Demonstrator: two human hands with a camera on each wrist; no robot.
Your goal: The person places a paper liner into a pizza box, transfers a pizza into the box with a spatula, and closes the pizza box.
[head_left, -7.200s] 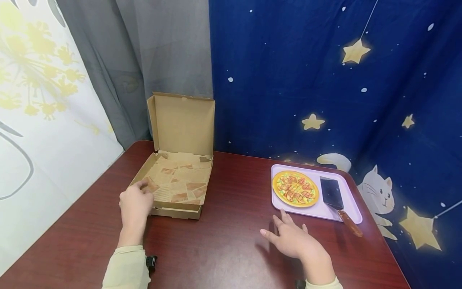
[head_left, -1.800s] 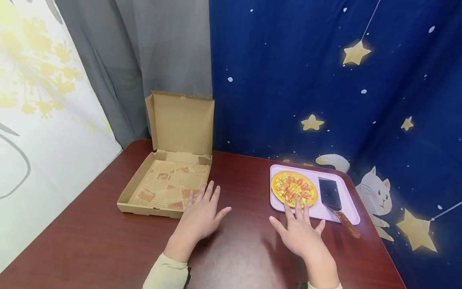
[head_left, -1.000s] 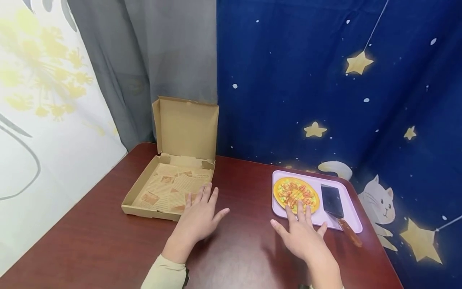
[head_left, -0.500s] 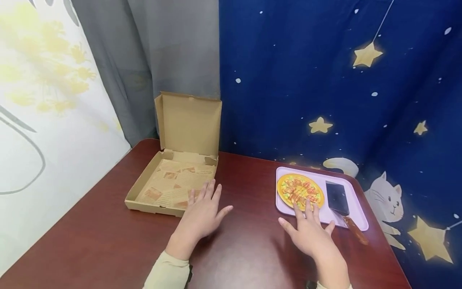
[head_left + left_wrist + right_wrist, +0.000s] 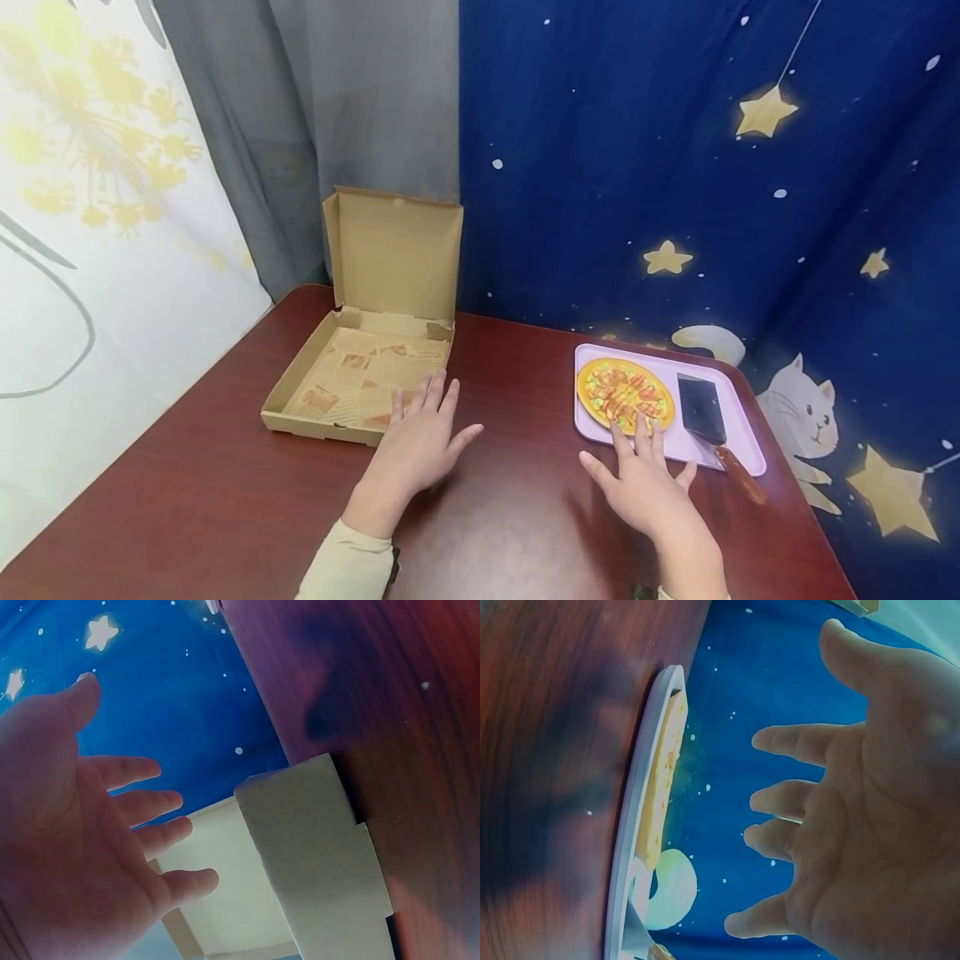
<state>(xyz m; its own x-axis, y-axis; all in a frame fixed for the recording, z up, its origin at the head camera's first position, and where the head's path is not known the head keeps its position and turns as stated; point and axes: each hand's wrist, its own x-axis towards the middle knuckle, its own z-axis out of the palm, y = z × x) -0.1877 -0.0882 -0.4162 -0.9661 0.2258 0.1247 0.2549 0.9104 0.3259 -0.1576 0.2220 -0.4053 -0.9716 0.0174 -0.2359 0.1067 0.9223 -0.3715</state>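
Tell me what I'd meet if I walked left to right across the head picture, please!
Yellow printed flowers → open cardboard box → pizza → spatula → printed cat's face.

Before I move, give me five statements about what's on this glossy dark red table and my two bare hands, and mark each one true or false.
1. The brown cardboard box has its lid raised. True.
2. The round, yellow-edged pizza lies inside the box. False: it lies on the pale lilac rectangular tray.
3. Your left hand has its fingers spread and holds nothing. True.
4. Your right hand grips the spatula with the flat dark blade and brown handle. False: that hand is empty, and the spatula rests on the tray.
5. The spatula's handle reaches past the tray's rim. True.
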